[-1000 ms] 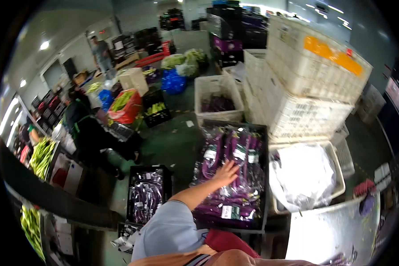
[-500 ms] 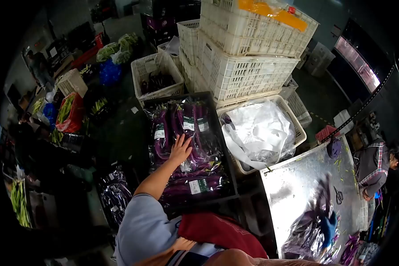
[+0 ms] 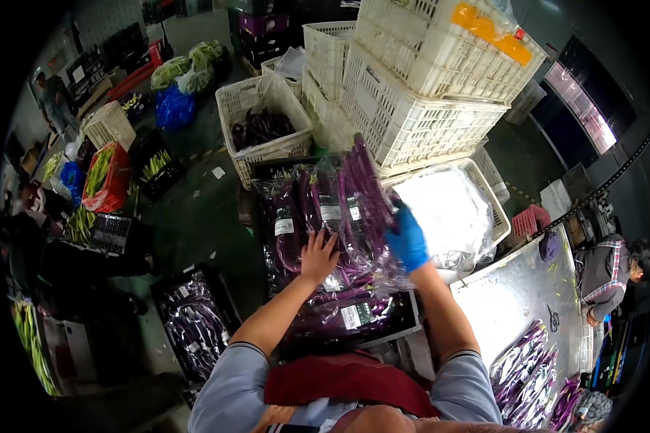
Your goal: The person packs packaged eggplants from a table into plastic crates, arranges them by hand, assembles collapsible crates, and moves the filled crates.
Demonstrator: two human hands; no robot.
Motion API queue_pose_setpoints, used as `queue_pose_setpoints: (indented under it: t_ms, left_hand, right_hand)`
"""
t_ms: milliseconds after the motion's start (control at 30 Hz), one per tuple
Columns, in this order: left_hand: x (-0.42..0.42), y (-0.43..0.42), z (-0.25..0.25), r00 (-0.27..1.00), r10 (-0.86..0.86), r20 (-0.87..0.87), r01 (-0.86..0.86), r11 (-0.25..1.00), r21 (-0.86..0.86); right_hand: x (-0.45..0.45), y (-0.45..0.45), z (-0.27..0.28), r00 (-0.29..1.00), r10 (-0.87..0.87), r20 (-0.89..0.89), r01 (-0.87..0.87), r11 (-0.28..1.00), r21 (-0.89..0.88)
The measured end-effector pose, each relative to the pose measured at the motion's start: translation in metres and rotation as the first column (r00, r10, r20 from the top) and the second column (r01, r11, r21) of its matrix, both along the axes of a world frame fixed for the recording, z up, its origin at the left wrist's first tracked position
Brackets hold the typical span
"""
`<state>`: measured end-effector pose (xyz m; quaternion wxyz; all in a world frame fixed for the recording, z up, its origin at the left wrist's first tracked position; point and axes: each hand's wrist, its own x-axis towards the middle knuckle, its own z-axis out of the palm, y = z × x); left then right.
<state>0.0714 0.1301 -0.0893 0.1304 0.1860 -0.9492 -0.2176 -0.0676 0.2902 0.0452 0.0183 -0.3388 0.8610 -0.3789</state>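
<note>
Eggplants in labelled clear bags [image 3: 285, 227] lie in a black crate [image 3: 409, 310] directly before the person. The bare left hand [image 3: 319, 257] rests palm down on the bags, fingers spread. The blue-gloved right hand [image 3: 409, 244] is at the right side of one eggplant bag [image 3: 366, 186], which tilts at the crate's right side. Blur obscures the gloved fingers; whether they pinch the bag cannot be determined. A white crate [image 3: 503, 222] with plastic film [image 3: 444, 213] stands just right of the black crate. Farther right, a metal table [image 3: 495, 307] bears scissors [image 3: 553, 319] and wrapped eggplants [image 3: 531, 375].
</note>
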Motion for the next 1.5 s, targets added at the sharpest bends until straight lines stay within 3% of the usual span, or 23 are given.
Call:
queue_pose_setpoints:
  t_ms: [67,100,133,200,300,400,433,467,533,633,767,800,867,967,1033,1067,1100,1133,1200,1233,1267,1367,1500]
  left_hand:
    - [0.003,-0.002,0.002,0.999,-0.022,0.048,0.02,0.999,0.05]
    - [0.003,-0.004,0.0,0.998,-0.041,0.047,0.038,0.998,0.049]
    - [0.003,-0.005,-0.002,0.997,-0.059,0.045,0.057,0.997,0.047]
    - [0.0,-0.008,-0.002,0.997,-0.061,0.05,0.058,0.996,0.069]
    - [-0.005,-0.009,0.008,0.999,-0.008,0.04,0.002,0.99,0.141]
    - [-0.011,-0.003,0.025,0.984,-0.157,-0.087,0.155,0.988,-0.022]
    - [-0.014,0.001,0.021,0.976,-0.216,-0.03,0.215,0.976,-0.032]
    - [-0.015,0.006,0.005,0.972,-0.231,0.029,0.232,0.972,-0.02]
    - [-0.012,0.012,0.002,0.963,-0.264,0.047,0.268,0.959,-0.089]
    - [-0.022,0.018,0.005,0.95,-0.313,0.01,0.313,0.946,-0.079]
    - [-0.02,0.012,0.012,0.906,-0.384,0.18,0.409,0.903,-0.131]
    - [-0.014,0.01,0.01,0.91,-0.389,0.145,0.41,0.898,-0.162]
    - [-0.009,0.008,0.009,0.907,-0.397,0.141,0.416,0.898,-0.146]
    - [-0.009,0.008,0.033,0.923,-0.373,0.095,0.384,0.908,-0.167]
    - [-0.038,-0.011,0.045,0.909,-0.387,0.157,0.359,0.916,0.179]
    - [-0.056,-0.023,0.032,0.922,-0.302,-0.24,0.322,0.946,0.046]
    - [-0.075,-0.034,0.049,0.957,-0.225,-0.184,0.234,0.972,0.027]
    - [-0.102,-0.048,0.035,0.958,-0.137,-0.252,0.115,0.988,-0.101]
    - [-0.153,-0.076,0.012,1.0,-0.006,-0.008,0.006,0.995,-0.103]
    - [-0.174,-0.086,-0.009,0.997,0.002,0.075,-0.005,0.999,0.035]
    - [-0.181,-0.074,0.006,0.974,-0.006,0.227,0.005,1.0,0.005]
    - [-0.202,-0.057,0.0,0.963,-0.132,0.237,0.183,0.961,-0.208]
    - [-0.21,-0.065,-0.006,0.913,-0.173,0.37,0.274,0.931,-0.241]
  right_hand:
    - [0.009,-0.038,-0.058,0.916,0.038,-0.4,0.036,0.984,0.176]
    - [0.02,-0.053,-0.079,0.952,0.017,-0.305,0.046,0.979,0.199]
    - [0.022,-0.06,-0.118,0.955,0.115,-0.272,0.032,0.876,0.482]
    - [0.032,-0.074,-0.147,0.91,0.168,-0.379,0.062,0.848,0.526]
    - [0.035,-0.063,-0.135,0.93,0.221,-0.293,-0.112,0.931,0.347]
    - [0.032,-0.046,-0.106,0.965,-0.005,-0.262,0.043,0.99,0.138]
    - [0.041,-0.04,-0.089,0.964,-0.188,-0.187,0.235,0.933,0.273]
    - [0.035,-0.028,-0.096,0.983,-0.179,0.045,0.17,0.973,0.155]
    - [0.018,-0.006,-0.199,0.879,0.006,0.476,0.134,0.956,-0.261]
    - [0.022,0.002,-0.137,0.943,-0.057,0.329,0.045,0.998,0.041]
    - [0.037,0.01,-0.121,0.952,-0.283,-0.113,0.299,0.941,0.158]
    - [0.041,0.002,-0.112,0.957,-0.288,-0.039,0.286,0.908,0.307]
    - [0.043,-0.011,-0.132,0.926,-0.365,-0.093,0.368,0.826,0.427]
    - [0.023,-0.009,-0.148,0.925,-0.378,-0.05,0.367,0.85,0.377]
    - [0.026,-0.005,-0.139,0.936,-0.346,-0.062,0.344,0.866,0.362]
    - [0.032,-0.001,-0.129,0.95,-0.308,-0.049,0.304,0.88,0.364]
    - [0.04,0.004,-0.121,0.964,-0.264,-0.04,0.259,0.892,0.37]
    - [0.046,0.009,-0.119,0.975,-0.218,-0.033,0.214,0.902,0.374]
    - [0.054,0.017,-0.127,0.977,-0.207,-0.057,0.214,0.91,0.355]
    - [0.06,0.019,-0.121,0.975,-0.212,-0.06,0.22,0.913,0.344]
    - [0.066,0.022,-0.117,0.974,-0.22,-0.057,0.226,0.913,0.34]
    - [0.078,0.037,-0.14,0.986,-0.167,-0.022,0.165,0.984,-0.064]
    - [0.067,0.045,-0.143,0.998,-0.061,0.003,0.061,0.991,-0.123]
